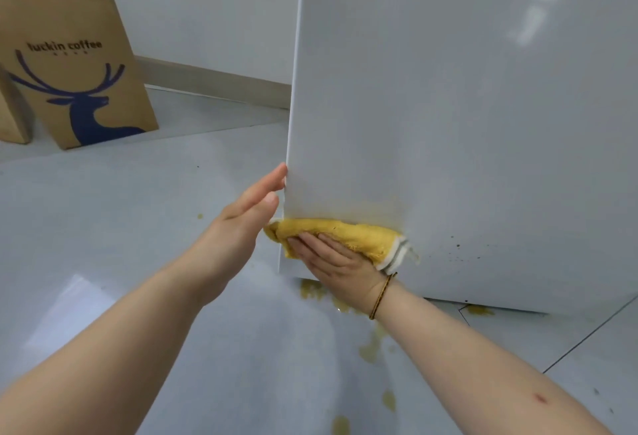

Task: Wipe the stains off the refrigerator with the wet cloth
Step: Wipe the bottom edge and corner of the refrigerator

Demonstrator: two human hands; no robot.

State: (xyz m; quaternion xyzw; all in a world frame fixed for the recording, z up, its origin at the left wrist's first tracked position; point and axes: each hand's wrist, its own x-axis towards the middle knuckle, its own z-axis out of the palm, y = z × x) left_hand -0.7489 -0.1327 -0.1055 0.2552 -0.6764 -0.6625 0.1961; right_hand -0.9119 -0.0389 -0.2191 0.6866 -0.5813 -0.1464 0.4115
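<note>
The right hand lies flat against the yellow cloth, its visible fingers fairly straight and pressing the cloth onto the white refrigerator; the other fingers are hidden under a fold. A thin bracelet circles that wrist. The cloth sits low on the refrigerator front, at its left edge, just below a faint yellow smear, with dark specks to its right. The left hand is open, its straight fingers touching the refrigerator's left edge. Yellow splashes dot the grey floor. A brown paper bag stands well apart by the wall.
</note>
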